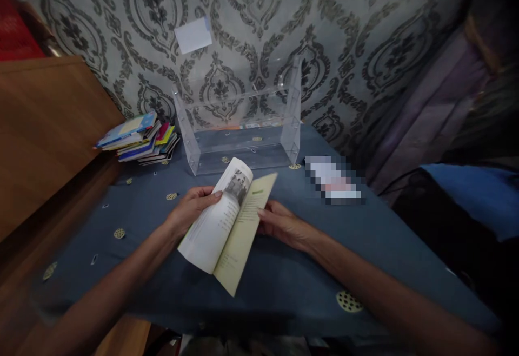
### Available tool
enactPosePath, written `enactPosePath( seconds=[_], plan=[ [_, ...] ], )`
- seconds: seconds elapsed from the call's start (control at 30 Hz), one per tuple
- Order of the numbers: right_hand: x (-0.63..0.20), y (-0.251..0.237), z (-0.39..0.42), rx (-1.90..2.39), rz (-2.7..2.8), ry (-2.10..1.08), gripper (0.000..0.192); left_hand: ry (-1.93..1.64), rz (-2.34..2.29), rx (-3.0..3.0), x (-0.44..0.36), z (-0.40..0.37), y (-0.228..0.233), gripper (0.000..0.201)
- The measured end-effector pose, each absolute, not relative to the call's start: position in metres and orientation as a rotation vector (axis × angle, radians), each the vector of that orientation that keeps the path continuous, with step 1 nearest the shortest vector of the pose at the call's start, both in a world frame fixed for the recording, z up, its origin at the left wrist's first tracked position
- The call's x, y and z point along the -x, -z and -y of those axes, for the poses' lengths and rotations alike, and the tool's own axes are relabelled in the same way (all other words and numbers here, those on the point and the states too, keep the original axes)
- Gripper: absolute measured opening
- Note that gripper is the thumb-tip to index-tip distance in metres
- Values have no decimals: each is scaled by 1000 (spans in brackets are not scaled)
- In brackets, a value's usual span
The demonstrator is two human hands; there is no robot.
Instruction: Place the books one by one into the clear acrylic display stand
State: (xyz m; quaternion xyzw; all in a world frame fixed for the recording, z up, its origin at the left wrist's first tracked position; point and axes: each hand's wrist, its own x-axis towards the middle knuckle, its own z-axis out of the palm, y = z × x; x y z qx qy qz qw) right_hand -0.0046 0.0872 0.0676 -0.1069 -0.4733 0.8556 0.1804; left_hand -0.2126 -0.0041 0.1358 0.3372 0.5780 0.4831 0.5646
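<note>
Above the desk (304, 285), an open book (221, 231) was gripped at opposite edges by the left hand (190, 211) and the right hand (286, 225), thumbs (214, 198) on top, seemingly so that it was kept spread.

Two bare human arms, seen from the wearer's own viewpoint. At eight o'clock, the left forearm (133, 264) is uncovered along its visible length and narrows to a slim, bare wrist; the left hand (193, 209) is ungloved, its thumb (211, 200) ending in a short nail. At four o'clock, the right forearm (365, 275) is likewise uncovered, long and tapering. The right hand (281, 225), toward five o'clock, is ungloved too. Both forearms blur near the picture's edges.
</note>
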Motion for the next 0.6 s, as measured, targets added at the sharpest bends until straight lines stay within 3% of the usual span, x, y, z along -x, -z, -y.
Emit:
enactPosePath(
  seconds=[0.6],
  plan=[
    [-2, -58, -91, 522, 1214, -2419, 77, -1057, -1222, -786, 209, 6, -130, 37]
  ],
)
